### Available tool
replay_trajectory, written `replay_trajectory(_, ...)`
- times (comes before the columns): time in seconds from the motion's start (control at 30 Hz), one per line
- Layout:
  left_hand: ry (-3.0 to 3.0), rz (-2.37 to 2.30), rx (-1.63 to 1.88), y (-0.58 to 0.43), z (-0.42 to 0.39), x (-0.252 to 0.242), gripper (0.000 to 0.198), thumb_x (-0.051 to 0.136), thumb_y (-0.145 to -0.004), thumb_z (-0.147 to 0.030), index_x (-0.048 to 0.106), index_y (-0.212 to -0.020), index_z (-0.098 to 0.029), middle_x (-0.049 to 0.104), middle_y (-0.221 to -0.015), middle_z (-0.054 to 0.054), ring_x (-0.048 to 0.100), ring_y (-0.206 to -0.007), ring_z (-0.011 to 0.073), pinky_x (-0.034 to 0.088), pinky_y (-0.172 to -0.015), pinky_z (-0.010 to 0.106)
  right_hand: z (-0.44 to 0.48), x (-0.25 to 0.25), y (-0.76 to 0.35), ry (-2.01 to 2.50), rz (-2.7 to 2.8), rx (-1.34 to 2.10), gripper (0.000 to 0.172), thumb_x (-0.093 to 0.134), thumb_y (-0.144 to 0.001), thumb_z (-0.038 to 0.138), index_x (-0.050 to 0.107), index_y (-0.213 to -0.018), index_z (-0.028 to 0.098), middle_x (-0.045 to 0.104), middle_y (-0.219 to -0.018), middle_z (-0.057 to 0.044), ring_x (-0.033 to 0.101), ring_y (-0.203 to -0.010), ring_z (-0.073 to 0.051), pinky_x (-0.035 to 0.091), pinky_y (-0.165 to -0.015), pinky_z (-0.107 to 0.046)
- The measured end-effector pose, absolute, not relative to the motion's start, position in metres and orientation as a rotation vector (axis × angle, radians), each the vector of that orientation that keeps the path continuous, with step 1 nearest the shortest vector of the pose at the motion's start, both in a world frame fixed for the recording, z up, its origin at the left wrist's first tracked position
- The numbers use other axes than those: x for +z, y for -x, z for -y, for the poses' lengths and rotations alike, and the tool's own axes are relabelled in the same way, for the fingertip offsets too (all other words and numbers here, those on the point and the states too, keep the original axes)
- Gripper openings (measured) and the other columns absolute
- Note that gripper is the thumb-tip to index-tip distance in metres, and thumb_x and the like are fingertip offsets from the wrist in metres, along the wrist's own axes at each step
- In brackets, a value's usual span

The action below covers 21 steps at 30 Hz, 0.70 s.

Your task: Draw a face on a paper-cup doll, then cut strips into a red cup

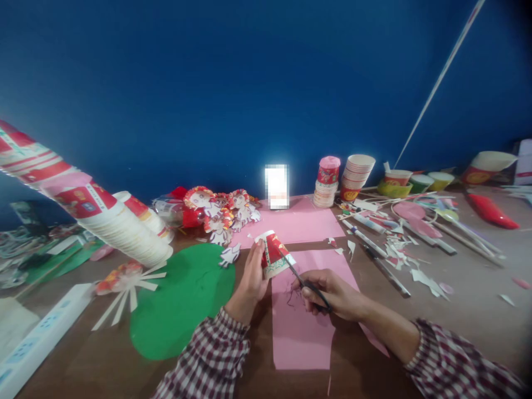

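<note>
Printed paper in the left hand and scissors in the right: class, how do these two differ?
Colour: the printed paper is mostly red and white; the scissors look dark. Shape: the printed paper is broad, the scissors long and narrow. Place: the left hand holds the printed paper, the right hand the scissors. Shared: both are held.

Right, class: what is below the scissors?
Pink paper lies below the scissors. They reach the cup in the left hand. The right hand hides part of the paper, so anything there can't be seen.
</note>
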<state>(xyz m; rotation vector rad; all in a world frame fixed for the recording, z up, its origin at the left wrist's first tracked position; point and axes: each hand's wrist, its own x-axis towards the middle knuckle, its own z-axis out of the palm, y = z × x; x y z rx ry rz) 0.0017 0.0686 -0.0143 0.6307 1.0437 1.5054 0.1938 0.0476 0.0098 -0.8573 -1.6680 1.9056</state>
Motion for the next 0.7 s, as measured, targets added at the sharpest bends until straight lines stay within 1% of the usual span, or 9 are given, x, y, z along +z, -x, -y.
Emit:
replay_trajectory(0.13,-0.621,-1.056,1.445,-0.006,-0.064,-0.007,0.030,0.065,-0.075,-0.046,0.058,-0.094,-0.024,0.066,-0.090,0.004,0.063,-0.086,0.0228,0.054,-0.071,0.032,-0.047,0.011,-0.193,0.888,1.617,1.890,0.049,0.061,-0.076,0.057,0.061,-0.094,0.011,0.058,-0.061,0.000,0.057,-0.052,-0.009,0.044,-0.046,-0.019)
replay_trajectory(0.23,-0.656,-1.056,1.439,-0.009,-0.062,-0.006,0.025,0.066,-0.075,-0.043,0.059,-0.088,-0.023,0.066,-0.082,0.002,0.063,-0.081,0.0212,0.052,-0.072,0.030,-0.046,0.013,-0.192,0.906,1.588,1.897,0.050,0.061,-0.076,0.057,0.060,-0.095,0.011,0.060,-0.062,-0.001,0.056,-0.051,-0.009,0.043,-0.045,-0.018)
replay_trajectory(0.33,-0.656,-1.072,1.435,-0.011,-0.061,-0.007,0.025,0.066,-0.075,-0.043,0.060,-0.089,-0.023,0.067,-0.083,0.003,0.063,-0.083,0.0220,0.051,-0.073,0.031,-0.046,0.013,-0.192,0.904,1.566,1.886,0.049,0.062,-0.075,0.057,0.059,-0.095,0.011,0.060,-0.062,0.000,0.056,-0.052,-0.009,0.043,-0.045,-0.018)
replay_trajectory(0.5,-0.661,-1.073,1.390,-0.011,-0.060,-0.007,0.029,0.064,-0.076,-0.046,0.059,-0.092,-0.022,0.068,-0.085,0.004,0.063,-0.082,0.0225,0.051,-0.070,0.030,-0.048,0.013,-0.193,0.847,1.583,1.871,0.046,0.061,-0.077,0.055,0.060,-0.093,0.012,0.058,-0.061,0.000,0.055,-0.051,-0.009,0.043,-0.046,-0.019)
replay_trajectory(0.7,-0.827,-1.081,1.390,-0.008,-0.063,-0.017,0.034,0.058,-0.079,-0.051,0.062,-0.094,-0.020,0.068,-0.085,0.007,0.063,-0.093,0.0270,0.052,-0.079,0.036,-0.049,0.012,-0.194,0.844,1.616,1.862,0.040,0.063,-0.078,0.050,0.060,-0.091,0.012,0.055,-0.063,0.002,0.053,-0.052,-0.008,0.044,-0.047,-0.018)
